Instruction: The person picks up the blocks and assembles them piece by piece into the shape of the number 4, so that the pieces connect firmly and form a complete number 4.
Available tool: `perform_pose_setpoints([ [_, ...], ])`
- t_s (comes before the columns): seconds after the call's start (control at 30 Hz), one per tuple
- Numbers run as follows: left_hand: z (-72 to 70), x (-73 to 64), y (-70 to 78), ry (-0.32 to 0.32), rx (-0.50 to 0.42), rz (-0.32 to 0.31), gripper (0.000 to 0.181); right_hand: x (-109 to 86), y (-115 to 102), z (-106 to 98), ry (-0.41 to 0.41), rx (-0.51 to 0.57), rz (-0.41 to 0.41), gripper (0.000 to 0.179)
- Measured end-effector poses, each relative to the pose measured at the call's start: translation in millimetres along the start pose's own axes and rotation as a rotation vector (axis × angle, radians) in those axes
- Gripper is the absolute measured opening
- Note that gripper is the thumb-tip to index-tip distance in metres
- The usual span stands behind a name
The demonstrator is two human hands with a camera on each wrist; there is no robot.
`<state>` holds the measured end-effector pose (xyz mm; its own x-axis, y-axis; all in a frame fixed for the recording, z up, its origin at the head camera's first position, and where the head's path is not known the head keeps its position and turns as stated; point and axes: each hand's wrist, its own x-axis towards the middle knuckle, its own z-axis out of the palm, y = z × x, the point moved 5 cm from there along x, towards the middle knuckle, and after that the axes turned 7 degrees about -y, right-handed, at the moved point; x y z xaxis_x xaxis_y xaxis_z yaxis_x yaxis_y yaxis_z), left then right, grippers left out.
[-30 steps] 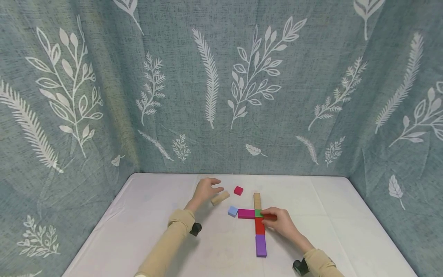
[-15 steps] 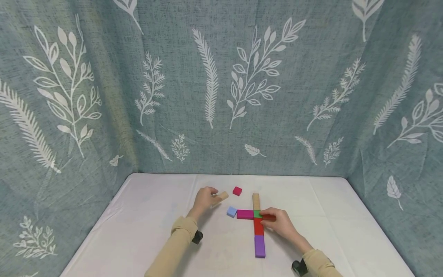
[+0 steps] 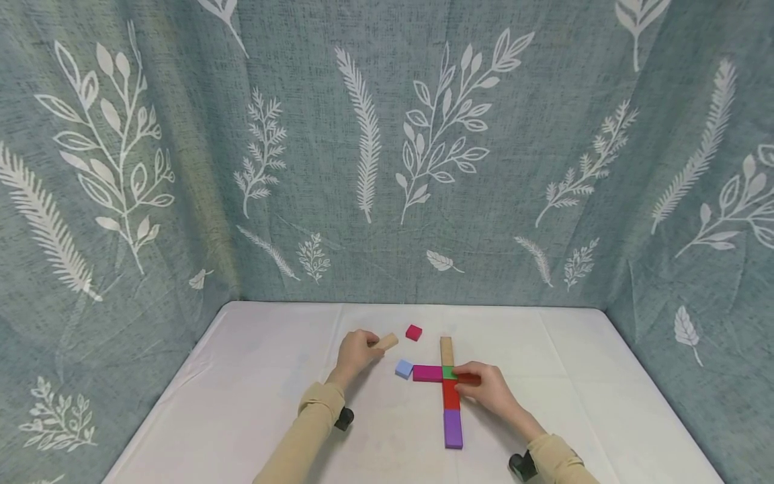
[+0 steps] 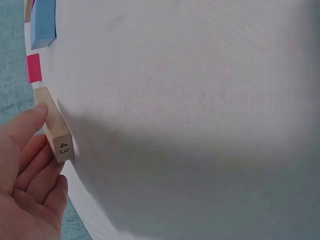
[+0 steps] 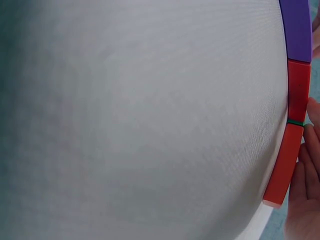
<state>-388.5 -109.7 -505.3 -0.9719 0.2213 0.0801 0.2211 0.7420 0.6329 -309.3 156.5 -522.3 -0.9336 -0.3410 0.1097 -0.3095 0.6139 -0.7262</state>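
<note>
With thumb and fingers, my left hand (image 3: 355, 353) grips a plain wooden block (image 3: 388, 341); the left wrist view shows "43" on the block's end (image 4: 63, 148). My right hand (image 3: 492, 390) has its fingers and thumb around an orange-red block (image 5: 284, 165), the right arm of a flat cross. A green block (image 3: 447, 372) forms the centre, partly behind a fingertip. A magenta block (image 3: 427, 374) lies to its left, another wooden block (image 3: 446, 351) beyond it, and a red block (image 3: 451, 395) then a purple block (image 3: 453, 429) on the near side.
A light blue block (image 3: 404, 368) lies right at the magenta block's left end. Farther back sits a small crimson block (image 3: 414, 333). White cloth covers the table (image 3: 254, 376), and a patterned teal curtain (image 3: 387, 148) stands behind and at both sides.
My left hand has come down from beside the loose wooden block and taken hold of it. The right hand stays at the cross, and the laid blocks keep their places.
</note>
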Motion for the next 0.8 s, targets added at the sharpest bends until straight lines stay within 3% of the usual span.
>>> perform_pose_setpoints([
  [0.8, -1.9, -1.3, -2.5, 0.084, 0.019, -0.05, 0.019, 0.7, 0.2, -0.9, 0.007, 0.004, -0.021, 0.028],
])
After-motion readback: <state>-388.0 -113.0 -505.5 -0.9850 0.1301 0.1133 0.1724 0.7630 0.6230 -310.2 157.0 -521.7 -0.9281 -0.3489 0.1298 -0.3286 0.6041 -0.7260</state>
